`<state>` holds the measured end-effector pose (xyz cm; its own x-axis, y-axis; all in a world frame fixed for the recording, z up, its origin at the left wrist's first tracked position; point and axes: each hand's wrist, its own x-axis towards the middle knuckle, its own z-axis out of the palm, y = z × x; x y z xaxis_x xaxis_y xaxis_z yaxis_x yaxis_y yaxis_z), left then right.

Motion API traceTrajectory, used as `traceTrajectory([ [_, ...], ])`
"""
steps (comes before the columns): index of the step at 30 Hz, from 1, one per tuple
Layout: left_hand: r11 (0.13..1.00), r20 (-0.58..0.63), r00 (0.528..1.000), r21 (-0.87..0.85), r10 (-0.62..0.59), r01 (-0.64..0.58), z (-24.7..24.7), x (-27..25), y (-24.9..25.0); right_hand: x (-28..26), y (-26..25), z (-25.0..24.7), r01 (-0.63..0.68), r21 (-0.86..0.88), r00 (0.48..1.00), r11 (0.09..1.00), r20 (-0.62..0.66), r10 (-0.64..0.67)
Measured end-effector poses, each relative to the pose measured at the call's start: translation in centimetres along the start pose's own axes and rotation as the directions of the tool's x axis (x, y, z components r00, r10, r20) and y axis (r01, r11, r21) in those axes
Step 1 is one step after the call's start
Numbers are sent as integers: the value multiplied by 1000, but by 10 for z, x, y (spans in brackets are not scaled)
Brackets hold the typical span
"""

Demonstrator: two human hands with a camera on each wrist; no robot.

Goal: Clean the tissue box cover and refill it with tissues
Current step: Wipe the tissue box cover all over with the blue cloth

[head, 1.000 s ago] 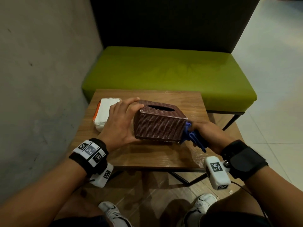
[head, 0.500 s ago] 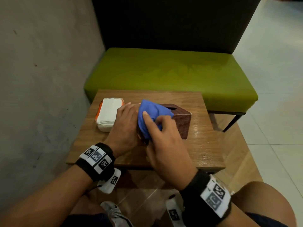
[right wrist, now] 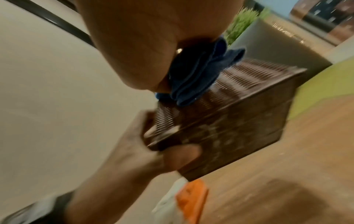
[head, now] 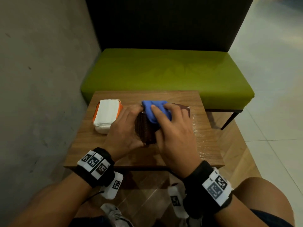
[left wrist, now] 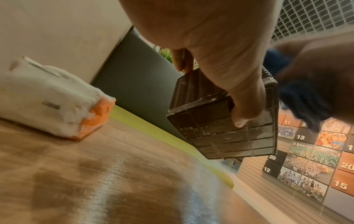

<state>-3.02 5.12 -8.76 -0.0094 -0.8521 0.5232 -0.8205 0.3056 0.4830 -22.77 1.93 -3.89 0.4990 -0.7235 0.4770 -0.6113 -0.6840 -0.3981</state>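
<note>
In the head view my left hand (head: 126, 128) grips the near left end of the brown woven tissue box cover (head: 145, 130). The left wrist view shows the cover (left wrist: 210, 130) tilted and raised off the table, with my thumb (left wrist: 243, 112) on its bottom edge. My right hand (head: 172, 128) holds a bunched blue cloth (head: 153, 110) and presses it on the cover's upper face. The right wrist view shows the cloth (right wrist: 197, 75) lying on the weave of the cover (right wrist: 249, 115). A white tissue pack (head: 107, 115) in an orange wrapper lies on the table's left side.
The small wooden table (head: 201, 141) stands against a green bench seat (head: 164, 72) with a dark backrest. A grey concrete wall (head: 41, 79) runs close on the left. White tiled floor lies to the right. My knee (head: 265, 199) is at the lower right.
My right hand has carried the cloth from the cover's right end up onto its top. The cover has been turned end-on toward me, with my left hand still gripping it.
</note>
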Motion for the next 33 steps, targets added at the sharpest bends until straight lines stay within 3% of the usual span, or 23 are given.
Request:
traceTrajectory([
  [4,999,31,1000,43,1,-2,-11,-3,-6,7,56,-6,-187,2,977,982,-102,186],
  [10,993,0,999,-103,-52,51,1,1,0,0,-20,5,44,-23,999,999,24,-43],
  [13,1000,11,1000,-15,27,-27,-6,-4,-6,5,18,-2,-28,-18,999,999,-44,27],
  [16,1000,22,1000,22,8,-8,-12,-5,-8,10,58,-7,-187,-14,975,982,-125,184],
  [18,1000,35,999,30,7,-8,-9,-3,-7,7,38,-2,-160,-18,982,987,-101,157],
  [22,999,31,999,-18,37,-36,-2,-2,-6,-8,-16,6,76,-33,997,997,28,-75],
  [24,997,18,997,-5,77,-77,-6,-4,-8,-2,6,0,43,-27,999,999,-32,-44],
  [26,995,-7,995,24,101,-101,-12,-7,-10,3,43,-8,-89,38,991,995,-93,92],
  [29,993,-51,992,12,114,-114,-14,-7,-10,7,79,-19,-241,341,964,909,-27,265],
  [31,991,-64,989,-12,131,-132,-10,-6,-10,9,78,-25,-314,601,940,735,89,328],
  [33,993,-42,993,-48,108,-110,-7,-5,-12,7,70,-29,-378,724,914,577,191,358],
])
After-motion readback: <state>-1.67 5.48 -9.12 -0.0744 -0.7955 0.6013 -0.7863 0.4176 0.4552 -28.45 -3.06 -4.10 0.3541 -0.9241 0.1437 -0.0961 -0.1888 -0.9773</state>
